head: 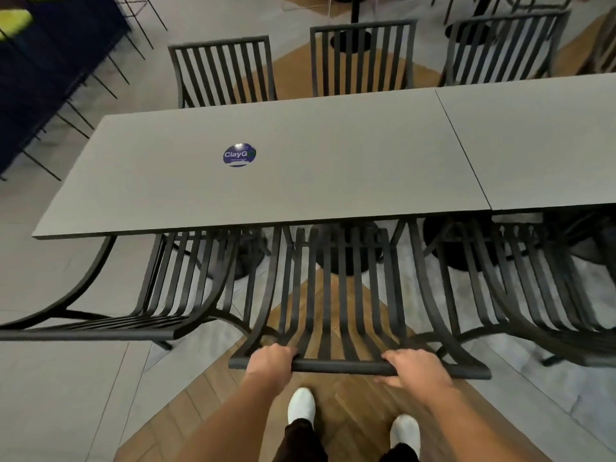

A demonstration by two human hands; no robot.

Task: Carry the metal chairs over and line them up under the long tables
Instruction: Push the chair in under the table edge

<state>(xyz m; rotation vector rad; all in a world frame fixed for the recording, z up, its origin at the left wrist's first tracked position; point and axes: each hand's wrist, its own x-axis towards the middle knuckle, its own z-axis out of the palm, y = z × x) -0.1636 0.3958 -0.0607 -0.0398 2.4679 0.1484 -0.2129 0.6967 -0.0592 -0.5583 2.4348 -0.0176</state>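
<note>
A black slatted metal chair stands right in front of me, its seat partly under the long grey table. My left hand and my right hand both grip the chair's top rail. Two more black metal chairs flank it on the near side, one to the left and one to the right, both pushed in at the table edge. A second grey table butts against the first on the right.
Three black chairs line the far side: left, middle, right. A round blue sticker lies on the tabletop. Dark blue furniture with thin metal legs stands at far left. My white shoes rest on wood flooring.
</note>
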